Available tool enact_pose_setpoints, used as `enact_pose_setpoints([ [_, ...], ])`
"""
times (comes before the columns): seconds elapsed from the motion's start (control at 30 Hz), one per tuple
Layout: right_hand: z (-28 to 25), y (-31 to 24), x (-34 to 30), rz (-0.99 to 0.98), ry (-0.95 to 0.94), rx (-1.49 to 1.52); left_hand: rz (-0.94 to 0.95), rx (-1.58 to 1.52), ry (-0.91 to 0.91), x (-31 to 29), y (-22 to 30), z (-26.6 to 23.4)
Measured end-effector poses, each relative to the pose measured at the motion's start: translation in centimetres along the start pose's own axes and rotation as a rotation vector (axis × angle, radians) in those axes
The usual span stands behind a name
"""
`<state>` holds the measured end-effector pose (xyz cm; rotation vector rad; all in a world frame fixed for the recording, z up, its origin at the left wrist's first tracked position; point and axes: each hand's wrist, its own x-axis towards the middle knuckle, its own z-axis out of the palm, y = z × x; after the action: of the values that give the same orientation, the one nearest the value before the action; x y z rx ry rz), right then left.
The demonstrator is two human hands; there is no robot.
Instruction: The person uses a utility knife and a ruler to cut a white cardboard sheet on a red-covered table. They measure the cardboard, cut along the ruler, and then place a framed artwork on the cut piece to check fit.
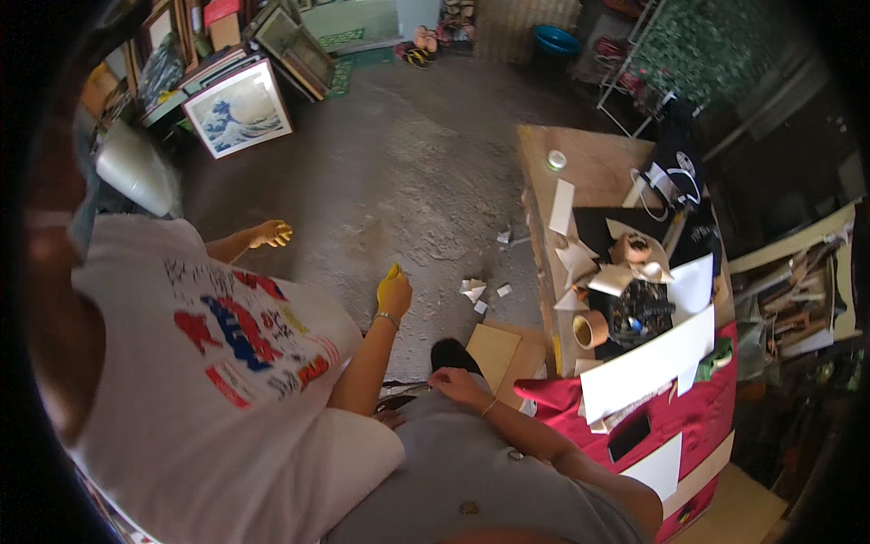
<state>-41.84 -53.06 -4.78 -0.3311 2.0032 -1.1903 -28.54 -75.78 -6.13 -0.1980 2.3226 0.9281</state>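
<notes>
My right hand (460,386) rests on the grey cloth over my lap. Its fingers are loosely bent, with nothing visible in them. A thin band circles that wrist. Only the fingers of my left hand (391,418) show, lying on the same grey cloth. The rest of it is hidden behind the arm of a person in a printed white T-shirt (263,363), close on my left. That person's two hands look yellow: one yellow hand (394,292) is closed and points forward, the other yellow hand (271,234) is farther left. A dark shoe (455,355) shows beyond my right hand.
At right a wooden table (589,150) bears tape rolls (591,329), card scraps and a white board (648,365). A phone (629,439) lies on red cloth (553,396). Paper scraps (473,289) and cardboard (494,352) lie on the floor. A framed wave picture (238,109) leans far left.
</notes>
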Motion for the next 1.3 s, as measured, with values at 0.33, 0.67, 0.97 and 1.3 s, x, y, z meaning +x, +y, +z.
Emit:
enact_pose_setpoints([
  [0.33,-7.0,-1.0,22.4,-0.092,-0.380,-0.457,-0.065,0.161,0.746,15.5,3.4,-17.8],
  [0.67,-27.9,-12.1,55.4,-0.016,-0.328,-0.165,-0.788,-1.081,0.639,29.8,-1.8,-24.1],
  [0.97,-48.5,-24.7,90.2,-0.137,0.002,-0.207,-0.836,-1.290,0.477,56.7,-7.1,-47.6],
  [1.3,-67.7,-23.8,101.0,0.855,0.180,0.305,-0.553,-0.793,0.438,91.0,-1.9,-98.4],
])
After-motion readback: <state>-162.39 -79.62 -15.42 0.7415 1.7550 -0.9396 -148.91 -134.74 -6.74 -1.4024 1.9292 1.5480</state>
